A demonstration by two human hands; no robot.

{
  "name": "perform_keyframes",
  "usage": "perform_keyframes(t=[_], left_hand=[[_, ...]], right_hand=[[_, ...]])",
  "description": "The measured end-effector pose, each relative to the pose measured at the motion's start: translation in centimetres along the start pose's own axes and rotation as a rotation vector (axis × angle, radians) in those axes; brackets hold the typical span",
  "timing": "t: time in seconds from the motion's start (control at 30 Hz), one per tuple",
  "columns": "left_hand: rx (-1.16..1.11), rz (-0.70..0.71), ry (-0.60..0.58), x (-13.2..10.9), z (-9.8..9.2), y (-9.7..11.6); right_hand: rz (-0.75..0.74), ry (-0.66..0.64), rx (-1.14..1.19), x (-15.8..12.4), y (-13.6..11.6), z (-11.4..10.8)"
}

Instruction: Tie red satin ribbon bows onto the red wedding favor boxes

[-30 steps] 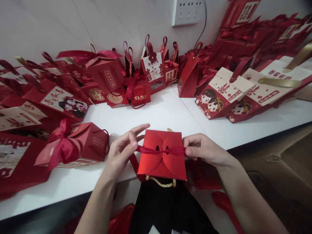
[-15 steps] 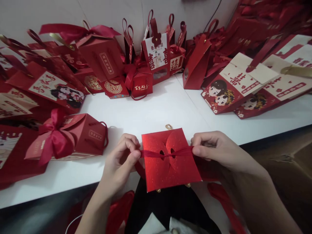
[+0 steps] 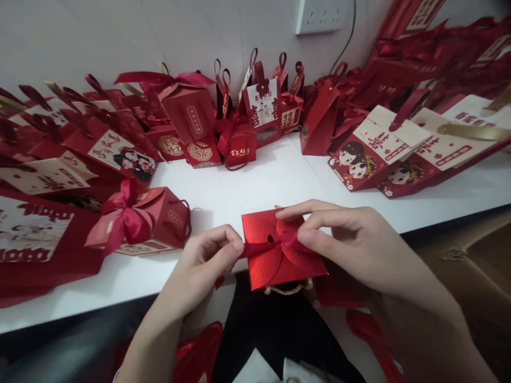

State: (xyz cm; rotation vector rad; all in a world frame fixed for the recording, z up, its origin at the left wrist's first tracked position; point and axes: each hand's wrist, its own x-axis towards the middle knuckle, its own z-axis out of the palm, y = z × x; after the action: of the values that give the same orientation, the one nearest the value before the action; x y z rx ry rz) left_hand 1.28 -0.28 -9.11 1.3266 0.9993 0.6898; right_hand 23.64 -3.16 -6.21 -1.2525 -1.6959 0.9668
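A shiny red gift box [image 3: 261, 268] with curved overlapping top flaps sits in front of me at the table's near edge. A gold cord handle [image 3: 288, 291] hangs at its near side. Across the top runs a dark red ribbon [image 3: 259, 248], drawn together at the middle of the flaps. My left hand [image 3: 209, 263] pinches one ribbon end just left of the box. Over the box's right part, my right hand [image 3: 351, 242] has thumb and fingers closed on the ribbon near the middle, its index finger stretched along the far edge. The right ribbon end is mostly hidden.
A red box with a bow [image 3: 149, 221] stands to the left on the white table [image 3: 223, 189]. Several red and cream wedding gift boxes line the back and both sides. At lower right is an open cardboard box [image 3: 475, 255]. A socket panel [image 3: 319, 16] is on the wall.
My right hand has moved left from beside the box to over its top, with the ribbon. My left hand still holds its ribbon end. The camera view has tilted up and shifted.
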Motion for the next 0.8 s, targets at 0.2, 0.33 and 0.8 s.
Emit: perform_keyframes(t=[0.2,0.33,0.8], left_hand=[[0.261,0.201,0.056,-1.1,0.0,1.5],[0.572,0.363,0.049,-1.3,-0.6,1.9],[1.174,0.709,-0.068,0.2,-0.9,5.5]], right_hand=[[0.004,0.054,0.036,0.2,0.3,2.3],[-0.038,0.110,-0.010,0.1,0.9,2.8],[-0.099,0.209,-0.024,0.0,1.3,3.4]])
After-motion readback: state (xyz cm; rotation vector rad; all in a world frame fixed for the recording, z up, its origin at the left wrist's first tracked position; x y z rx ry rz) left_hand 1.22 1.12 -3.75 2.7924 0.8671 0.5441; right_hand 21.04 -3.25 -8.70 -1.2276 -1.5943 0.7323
